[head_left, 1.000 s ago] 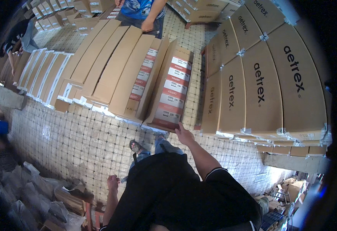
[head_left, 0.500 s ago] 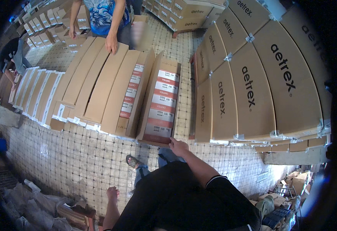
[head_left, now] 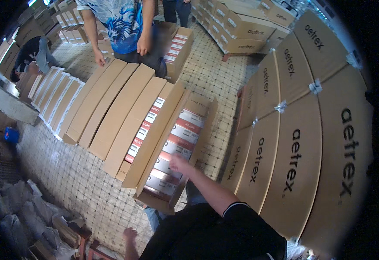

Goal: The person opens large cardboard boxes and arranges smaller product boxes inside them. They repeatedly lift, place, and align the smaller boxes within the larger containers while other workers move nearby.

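My right hand [head_left: 180,164] is over an open long cardboard carton [head_left: 154,202] in front of me, its fingers loosely stretched toward the row of red-and-white boxes [head_left: 172,149] inside. It grips no carton edge; whether the fingertips touch a box I cannot tell. The carton's flaps stand up along both long sides. Low on my left, my left hand [head_left: 130,234] hangs above the tiled floor, holding nothing, fingers loosely apart. Left of this carton stands another partly open carton [head_left: 124,170] with similar boxes showing.
Several closed cartons [head_left: 111,110] run in a row to the left. Tall stacked cartons [head_left: 302,156] rise close on my right. Across the row stands a person in a blue patterned shirt [head_left: 126,30]; another person bends [head_left: 35,54] at far left. Plastic-wrapped material [head_left: 25,212] lies at lower left.
My right hand has left the carton's near edge and moved over the boxes inside. The opposite person's hand has lifted off the cartons. My view has shifted and turned.
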`<state>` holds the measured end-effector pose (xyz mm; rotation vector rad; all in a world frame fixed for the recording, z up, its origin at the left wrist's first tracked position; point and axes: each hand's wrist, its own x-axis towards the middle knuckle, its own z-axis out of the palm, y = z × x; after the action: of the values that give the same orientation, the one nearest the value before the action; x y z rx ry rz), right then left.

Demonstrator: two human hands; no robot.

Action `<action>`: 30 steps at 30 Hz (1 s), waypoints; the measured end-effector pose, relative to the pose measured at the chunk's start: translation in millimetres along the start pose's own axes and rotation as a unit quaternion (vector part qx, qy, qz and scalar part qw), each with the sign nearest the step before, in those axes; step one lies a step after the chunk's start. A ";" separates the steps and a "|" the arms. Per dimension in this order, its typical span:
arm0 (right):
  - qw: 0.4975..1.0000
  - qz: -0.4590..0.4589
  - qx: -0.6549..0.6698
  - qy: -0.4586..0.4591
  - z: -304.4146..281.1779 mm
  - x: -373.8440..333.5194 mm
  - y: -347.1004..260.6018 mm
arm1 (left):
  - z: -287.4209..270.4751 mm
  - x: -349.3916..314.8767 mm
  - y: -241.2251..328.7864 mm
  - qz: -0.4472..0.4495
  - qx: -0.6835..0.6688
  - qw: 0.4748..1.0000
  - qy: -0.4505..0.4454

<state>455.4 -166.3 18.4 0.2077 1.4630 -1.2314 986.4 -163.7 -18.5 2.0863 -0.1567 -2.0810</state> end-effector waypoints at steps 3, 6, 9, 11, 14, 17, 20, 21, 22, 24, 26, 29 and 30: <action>0.961 0.007 0.277 -0.015 -34.3 56.5 -59.3 | 68.2 -50.6 -65.8 0.176 0.221 0.959 0.016; 0.906 -0.040 0.419 0.045 -66.5 108.9 -114.5 | 124.2 -108.8 -105.1 0.258 0.357 0.896 0.046; 0.891 -0.051 0.451 0.017 -100.2 149.8 -154.7 | 133.2 -142.4 -128.2 0.230 0.379 0.892 0.085; 0.871 -0.075 0.482 0.054 -108.0 166.8 -166.4 | 111.5 -141.9 -142.1 0.213 0.297 0.927 0.080; 0.826 -0.104 0.548 0.084 -116.3 173.4 -177.9 | 58.9 -119.3 -163.4 0.206 0.164 0.963 0.052; 0.809 -0.081 0.577 0.082 -119.8 164.8 -193.5 | 34.9 -108.9 -179.8 0.198 0.278 0.940 0.007; 0.789 -0.024 0.610 0.068 -127.9 152.0 -208.6 | 72.2 -122.8 -182.7 0.148 0.208 0.957 0.136; 0.785 0.006 0.615 0.071 -130.6 149.5 -211.7 | 99.2 -127.9 -178.3 0.191 0.185 0.951 0.156; 0.776 0.044 0.624 0.086 -133.2 147.6 -212.3 | 128.4 -134.4 -169.8 0.239 0.156 0.945 0.162; 0.791 0.034 0.604 0.094 -136.5 147.1 -210.4 | 185.8 -147.2 -138.4 0.334 0.247 0.893 0.175; 0.811 0.038 0.576 0.094 -137.9 149.0 -211.1 | 238.6 -155.4 -101.3 0.401 0.419 0.792 0.190; 0.840 0.034 0.535 0.084 -142.2 146.0 -243.5 | 294.9 -167.5 -64.8 0.450 0.508 0.729 0.087; 0.846 0.016 0.521 0.113 -145.8 141.5 -264.6 | 305.1 -167.4 -57.2 0.484 0.555 0.672 0.077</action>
<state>130.0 -240.0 20.7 1.1308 0.8119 -1.9186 677.0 -91.3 134.4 1.7228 -2.3568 -1.0616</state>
